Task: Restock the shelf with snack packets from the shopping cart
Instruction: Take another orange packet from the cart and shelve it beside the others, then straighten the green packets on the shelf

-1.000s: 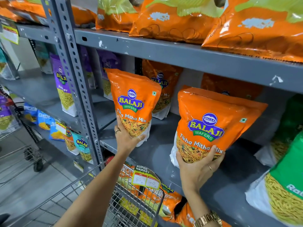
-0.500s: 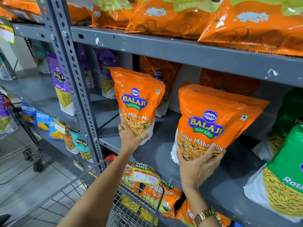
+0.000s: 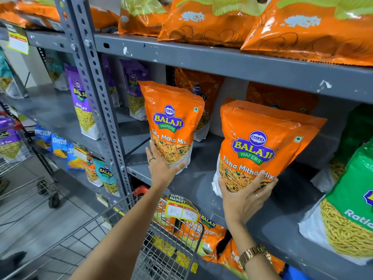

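Note:
My left hand [image 3: 161,168] grips the bottom of an orange Tikha Mitha Mix packet [image 3: 171,118], held upright over the grey middle shelf [image 3: 201,188]. My right hand [image 3: 244,197] holds the lower edge of a second, larger-looking orange Tikha Mitha Mix packet [image 3: 262,138], tilted slightly right over the same shelf. More orange packets [image 3: 199,91] stand behind them against the back. The wire shopping cart [image 3: 171,249] is below my arms, and its inside is mostly hidden.
A perforated grey upright post [image 3: 94,93] stands left of my left hand. Green Ratlami packets [image 3: 347,215] fill the shelf's right side; purple Aloo Sev packets [image 3: 80,106] stand in the left bay. The top shelf [image 3: 222,59] carries orange bags. A second cart [image 3: 30,184] stands at left.
Both packets have moved slightly deeper and higher over the middle shelf with my hands still on them. The view has shifted a little.

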